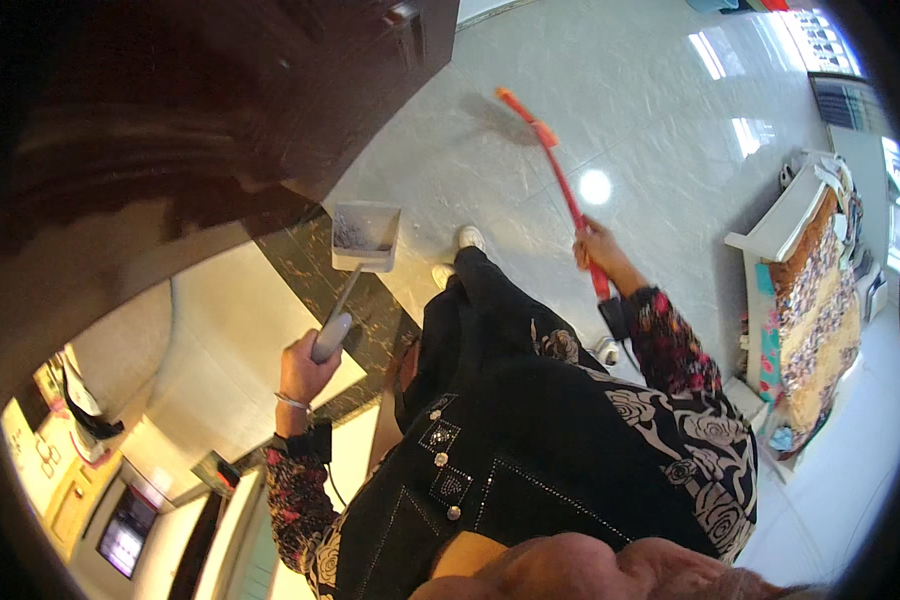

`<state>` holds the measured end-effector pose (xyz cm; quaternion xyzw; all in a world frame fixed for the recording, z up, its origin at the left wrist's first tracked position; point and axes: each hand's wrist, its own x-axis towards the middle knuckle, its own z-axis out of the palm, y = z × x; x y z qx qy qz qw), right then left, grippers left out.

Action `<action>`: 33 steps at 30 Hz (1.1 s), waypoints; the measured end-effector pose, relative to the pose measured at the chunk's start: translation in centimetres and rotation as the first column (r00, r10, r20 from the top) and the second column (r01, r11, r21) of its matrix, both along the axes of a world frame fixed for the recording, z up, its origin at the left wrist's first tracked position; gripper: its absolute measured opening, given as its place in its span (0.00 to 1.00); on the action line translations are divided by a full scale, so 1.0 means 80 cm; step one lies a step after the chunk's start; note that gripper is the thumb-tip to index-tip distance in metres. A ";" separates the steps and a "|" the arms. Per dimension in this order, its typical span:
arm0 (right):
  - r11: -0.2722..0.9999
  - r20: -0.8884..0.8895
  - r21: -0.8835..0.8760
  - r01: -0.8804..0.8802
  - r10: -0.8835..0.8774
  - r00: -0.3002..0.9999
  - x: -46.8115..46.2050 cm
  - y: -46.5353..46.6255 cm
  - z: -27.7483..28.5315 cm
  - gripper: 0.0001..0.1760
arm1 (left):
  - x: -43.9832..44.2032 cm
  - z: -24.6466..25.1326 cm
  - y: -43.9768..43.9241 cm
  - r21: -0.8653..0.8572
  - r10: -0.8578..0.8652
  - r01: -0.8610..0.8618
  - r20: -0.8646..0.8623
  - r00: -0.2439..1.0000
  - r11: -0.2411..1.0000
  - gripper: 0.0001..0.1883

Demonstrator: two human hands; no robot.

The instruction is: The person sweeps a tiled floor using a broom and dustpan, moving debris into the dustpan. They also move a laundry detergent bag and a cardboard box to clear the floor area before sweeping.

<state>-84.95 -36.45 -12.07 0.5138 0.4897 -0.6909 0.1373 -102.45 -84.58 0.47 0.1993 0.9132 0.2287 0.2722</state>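
Note:
My left hand (307,371) is closed around the grey grip (332,339) of a long-handled dustpan. Its white pan (379,260) is at the edge of the dark marble threshold strip (300,244), with grey dust and debris (360,231) inside. On the other side, my right hand (600,251) grips a red-handled brush (562,180), held out forward over the grey tiled floor (645,97). A blurred grey patch lies beside the brush's orange end; I cannot tell whether it is bristles or shadow. My shoes (469,238) are between the two tools.
A dark brown wooden door (255,97) takes up the upper left. To the right stands a bed (814,322) with a patterned cover and a white frame end (784,214). A lit screen (126,532) is at the lower left.

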 end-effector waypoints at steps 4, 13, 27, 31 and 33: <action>0.988 -0.138 0.052 0.149 -0.140 0.980 -0.078 0.078 -0.082 0.19 | -0.025 0.019 0.025 -0.074 -0.051 0.052 0.026 0.998 0.996 0.14; 0.924 -0.030 0.275 0.266 -0.268 0.963 -0.092 -0.061 -0.244 0.14 | -0.153 0.009 0.012 0.080 -0.170 0.163 0.095 0.981 0.983 0.14; 0.974 0.282 0.212 0.076 -0.135 0.950 -0.065 -0.528 -0.078 0.30 | -0.380 -0.018 0.098 0.091 -0.574 0.570 0.243 0.782 0.816 0.12; 0.930 0.225 0.276 0.241 -0.306 0.925 -0.085 -0.518 -0.049 0.26 | -0.419 -0.022 0.120 0.085 -0.583 0.585 0.281 0.762 0.806 0.12; 0.789 0.152 0.574 0.219 -0.365 0.919 -0.106 -0.485 -0.092 0.26 | -0.429 -0.021 0.108 0.071 -0.592 0.596 0.258 0.764 0.800 0.11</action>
